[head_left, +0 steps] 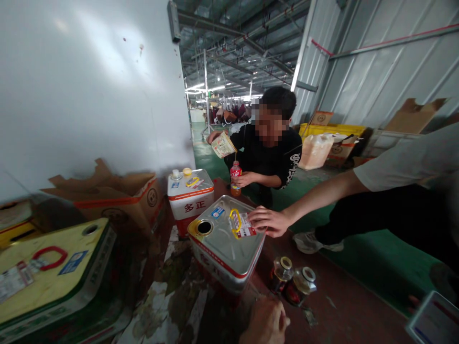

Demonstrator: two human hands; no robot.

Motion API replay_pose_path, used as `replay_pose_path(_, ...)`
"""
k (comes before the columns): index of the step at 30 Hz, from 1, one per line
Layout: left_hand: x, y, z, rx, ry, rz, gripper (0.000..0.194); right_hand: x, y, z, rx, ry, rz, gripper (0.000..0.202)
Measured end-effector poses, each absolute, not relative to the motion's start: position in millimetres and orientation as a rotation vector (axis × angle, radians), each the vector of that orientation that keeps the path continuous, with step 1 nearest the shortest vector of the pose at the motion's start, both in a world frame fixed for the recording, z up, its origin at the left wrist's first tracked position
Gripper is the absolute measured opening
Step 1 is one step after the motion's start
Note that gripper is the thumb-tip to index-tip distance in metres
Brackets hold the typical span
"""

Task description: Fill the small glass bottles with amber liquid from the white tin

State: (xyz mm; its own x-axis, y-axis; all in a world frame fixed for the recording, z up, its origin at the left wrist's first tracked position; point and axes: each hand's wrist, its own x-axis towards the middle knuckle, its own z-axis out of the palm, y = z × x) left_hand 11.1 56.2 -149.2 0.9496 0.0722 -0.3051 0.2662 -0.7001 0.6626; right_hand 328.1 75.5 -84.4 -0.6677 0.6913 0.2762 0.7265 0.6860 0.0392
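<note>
My left hand is at the bottom middle, its fingers curled closed; what they hold, if anything, is hidden. My right hand is not in view. Just beyond my left hand stands a square metal tin with a round open hole and a yellow handle. Two small glass jars with metal lids stand to the right of my hand. Another person's hand, reaching from the right, rests on the tin's top. Opposite, a crouching person tips a paper tub over a red-labelled plastic bottle, with a thin stream between them.
A second white and red tin stands behind the first. On the left are a yellow-topped tin and a torn cardboard box. Stained paper covers the floor. A flat phone-like device shows at lower right; its holder is unclear.
</note>
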Motion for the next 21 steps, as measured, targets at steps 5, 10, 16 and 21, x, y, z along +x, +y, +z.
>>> replay_pose_path(5,9,56,-155,2.342,0.230,-0.336,0.030,325,75,-83,-1.138,-2.638,-0.230,0.058)
replay_pose_path(10,5,55,-147,2.341,0.232,-0.368,0.032,325,74,-82,-1.135,-2.642,-0.237,0.056)
replay_pose_path(16,7,55,-146,2.391,0.234,-0.365,0.026,327,76,-85,-1.109,-2.660,-0.252,0.052)
replay_pose_path(21,13,55,-150,2.450,0.184,-0.371,0.023,327,71,-77,-1.202,-2.718,-0.247,0.049)
